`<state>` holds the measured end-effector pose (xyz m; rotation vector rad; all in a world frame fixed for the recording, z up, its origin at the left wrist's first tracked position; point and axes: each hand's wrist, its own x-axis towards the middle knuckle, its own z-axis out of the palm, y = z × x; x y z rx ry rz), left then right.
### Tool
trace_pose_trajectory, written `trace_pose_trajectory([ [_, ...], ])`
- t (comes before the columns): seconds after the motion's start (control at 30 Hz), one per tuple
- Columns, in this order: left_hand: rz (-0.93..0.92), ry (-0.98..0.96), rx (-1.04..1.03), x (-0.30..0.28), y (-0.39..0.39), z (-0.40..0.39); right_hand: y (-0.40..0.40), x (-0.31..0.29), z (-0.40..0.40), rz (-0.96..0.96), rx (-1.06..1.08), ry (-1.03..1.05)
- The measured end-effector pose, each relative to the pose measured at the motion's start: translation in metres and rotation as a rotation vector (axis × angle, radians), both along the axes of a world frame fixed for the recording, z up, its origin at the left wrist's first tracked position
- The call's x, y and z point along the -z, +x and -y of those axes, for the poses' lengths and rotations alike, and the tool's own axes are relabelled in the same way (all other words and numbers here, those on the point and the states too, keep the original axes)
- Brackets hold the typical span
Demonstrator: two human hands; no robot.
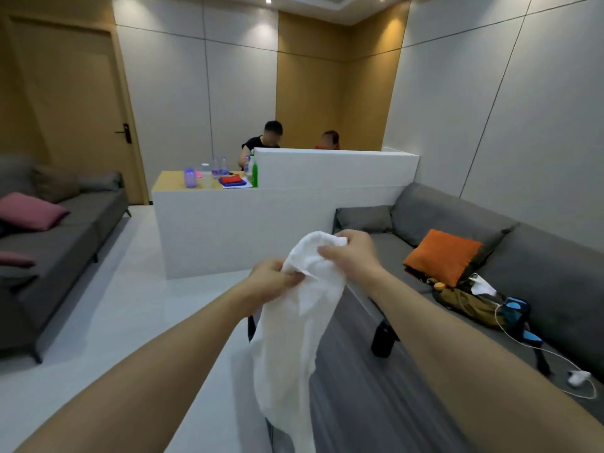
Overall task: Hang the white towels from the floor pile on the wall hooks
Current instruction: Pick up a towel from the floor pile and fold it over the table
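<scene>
A white towel (294, 328) hangs in front of me, held up at chest height. My left hand (273, 279) pinches its upper left edge. My right hand (351, 253) grips the bunched top a little higher and to the right. The rest of the cloth drapes straight down between my forearms and reaches the bottom of the view. No floor pile and no wall hooks are in sight.
A grey sofa (490, 282) with an orange cushion (441, 256), a bag and a white cable runs along the right. Another grey sofa (58, 243) with pink cushions lines the left wall. A white counter (235, 223) with bottles stands ahead, two people seated behind it. A wooden door (68, 103) is at the left.
</scene>
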<state>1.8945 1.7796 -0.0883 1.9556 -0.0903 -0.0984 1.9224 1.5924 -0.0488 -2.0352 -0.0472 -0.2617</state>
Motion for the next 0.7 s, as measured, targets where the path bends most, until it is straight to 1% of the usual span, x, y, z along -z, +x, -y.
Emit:
trace_pose_trajectory([
  [0.07,-0.025,0.043,-0.058,-0.01,-0.005,0.011,-0.005,-0.002,0.024,0.135,-0.059,-0.404],
  [0.1,-0.033,0.059,-0.089,-0.013,-0.005,0.017,-0.009,-0.002,0.033,0.22,-0.143,-0.522],
  [0.17,-0.051,0.022,-0.135,-0.018,-0.003,0.032,-0.016,-0.001,0.042,0.347,-0.355,-0.622],
  [0.23,-0.089,-0.082,-0.124,-0.023,0.001,0.045,-0.02,0.005,0.047,0.42,-0.49,-0.592],
  [0.27,-0.117,-0.146,-0.096,-0.027,0.002,0.051,-0.021,0.008,0.049,0.472,-0.495,-0.551],
  [0.33,-0.211,-0.306,0.011,-0.034,0.004,0.059,-0.016,0.01,0.052,0.564,-0.422,-0.475],
  [0.37,-0.263,-0.354,0.077,-0.037,0.006,0.062,-0.011,0.009,0.052,0.563,-0.369,-0.438],
  [0.4,-0.304,-0.364,0.145,-0.039,0.008,0.063,-0.004,0.005,0.052,0.545,-0.312,-0.411],
  [0.47,-0.331,-0.308,0.256,-0.041,0.015,0.065,0.016,-0.004,0.049,0.508,-0.213,-0.38],
  [0.53,-0.265,-0.194,0.278,-0.039,0.025,0.071,0.039,-0.011,0.044,0.457,-0.168,-0.415],
  [0.6,-0.162,-0.058,0.194,-0.032,0.044,0.08,0.063,-0.012,0.038,0.402,-0.163,-0.441],
  [0.7,-0.028,0.097,-0.065,-0.015,0.088,0.083,0.106,-0.012,0.028,0.356,-0.13,-0.381],
])
